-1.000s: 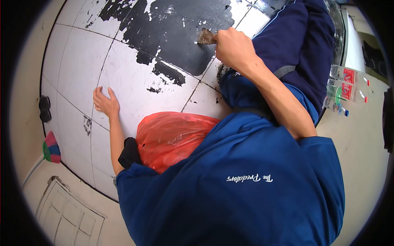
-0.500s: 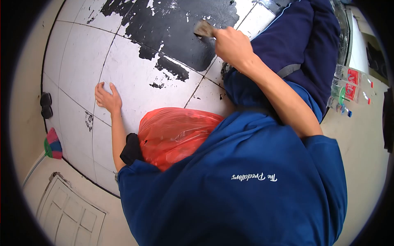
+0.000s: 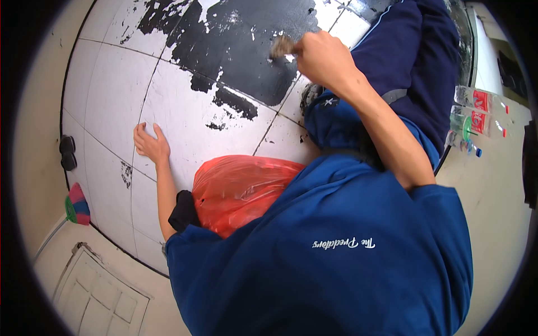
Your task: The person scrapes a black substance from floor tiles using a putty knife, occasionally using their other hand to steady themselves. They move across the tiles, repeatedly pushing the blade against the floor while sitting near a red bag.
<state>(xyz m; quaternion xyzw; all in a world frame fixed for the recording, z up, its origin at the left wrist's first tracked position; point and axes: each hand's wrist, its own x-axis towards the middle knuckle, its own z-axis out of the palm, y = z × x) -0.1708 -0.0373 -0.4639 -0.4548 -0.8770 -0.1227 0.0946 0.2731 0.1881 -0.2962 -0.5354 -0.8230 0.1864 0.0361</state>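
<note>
My right hand [image 3: 322, 59] is closed around a small scraper [image 3: 282, 47], whose blade rests on the edge of a large black paint patch [image 3: 241, 39] on the white tiled surface [image 3: 112, 84]. A fresh white chip shows just beside the blade. My left hand [image 3: 150, 144] lies flat on a bare white tile, fingers spread, holding nothing. Between my arms, against my blue shirt, sits a red plastic bag [image 3: 238, 187]. Smaller black flecks [image 3: 232, 101] remain below the main patch.
My knee in dark blue trousers [image 3: 403, 61] is beside the scraper. Plastic bottles [image 3: 476, 115] lie at the right. A pink and green brush [image 3: 77, 204] and two black objects [image 3: 67, 152] sit at the left edge; a panelled door [image 3: 95, 291] is at lower left.
My right hand has worked the scraper back and forth at the paint's edge, ending slightly right and higher. The left hand stays planted on the tile; the view shifted a little.
</note>
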